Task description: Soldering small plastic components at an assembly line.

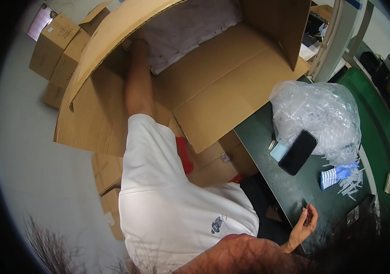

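Note:
My left arm stretches up into a large open cardboard box [220,75]. My left hand [136,44] is in shadow by the box's inner left side, next to a pale, stained sheet [183,39] inside. Its fingers are too dark and hidden to read. At the lower right, my right hand [304,226] is over the edge of a dark green table [261,141], its fingers loosely bent and apart, with nothing seen in them. Beyond it on the table lie a black phone [298,152] and a blue-and-white striped packet [329,179].
A clear plastic bag [318,116] sits behind the phone, beside many small translucent sticks [352,183]. A green belt-like surface [377,123] curves along the right. Stacked cardboard boxes [58,43] stand at the far left. Something red [184,155] shows below the large box.

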{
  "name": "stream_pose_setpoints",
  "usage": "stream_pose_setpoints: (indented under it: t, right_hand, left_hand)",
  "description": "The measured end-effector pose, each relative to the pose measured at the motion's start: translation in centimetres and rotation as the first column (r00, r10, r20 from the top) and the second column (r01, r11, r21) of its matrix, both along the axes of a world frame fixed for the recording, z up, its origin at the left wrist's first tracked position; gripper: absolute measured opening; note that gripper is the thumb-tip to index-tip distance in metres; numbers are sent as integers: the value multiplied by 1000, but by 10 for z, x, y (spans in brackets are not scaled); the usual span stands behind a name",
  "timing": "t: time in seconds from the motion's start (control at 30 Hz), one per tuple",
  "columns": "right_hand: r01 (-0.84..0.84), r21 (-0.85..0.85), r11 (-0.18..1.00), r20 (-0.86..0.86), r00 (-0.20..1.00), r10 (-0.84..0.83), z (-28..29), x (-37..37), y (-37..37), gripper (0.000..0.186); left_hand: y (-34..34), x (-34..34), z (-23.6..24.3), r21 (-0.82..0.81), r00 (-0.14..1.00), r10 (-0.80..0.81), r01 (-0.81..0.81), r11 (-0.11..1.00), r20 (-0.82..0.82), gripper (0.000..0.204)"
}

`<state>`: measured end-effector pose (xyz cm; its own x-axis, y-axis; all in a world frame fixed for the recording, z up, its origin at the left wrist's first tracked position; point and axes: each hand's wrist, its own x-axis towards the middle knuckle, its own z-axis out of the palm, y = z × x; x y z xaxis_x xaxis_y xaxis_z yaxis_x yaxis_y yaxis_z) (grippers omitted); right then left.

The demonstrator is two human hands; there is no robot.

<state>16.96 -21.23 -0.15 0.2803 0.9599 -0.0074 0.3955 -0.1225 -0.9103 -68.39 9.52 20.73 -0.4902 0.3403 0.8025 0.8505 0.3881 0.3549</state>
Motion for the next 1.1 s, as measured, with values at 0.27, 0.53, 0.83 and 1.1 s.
stream_pose_setpoints:
  t: [0.27,0.53,0.83,1.1]
  right_hand:
    - [22,15,1000,-16,1000,-22,-5,-6,-2,24]
    - [9,43,999,-1,1000,-9,-9,-6,-5,23]
    - [10,51,999,4,1000,-10,-14,-5,-4,22]
    - [35,79,996,69,997,-41,-11,-13,-3,20]
  left_hand:
    - [-2,8,4,-31,1000,2,-2,1000,-5,63]
    - [-1,16,7,-55,1000,-1,1,998,-3,62]
    - [-2,21,10,-73,1000,-4,3,997,-9,60]
    - [-1,22,13,-89,1000,-2,1,996,-10,58]
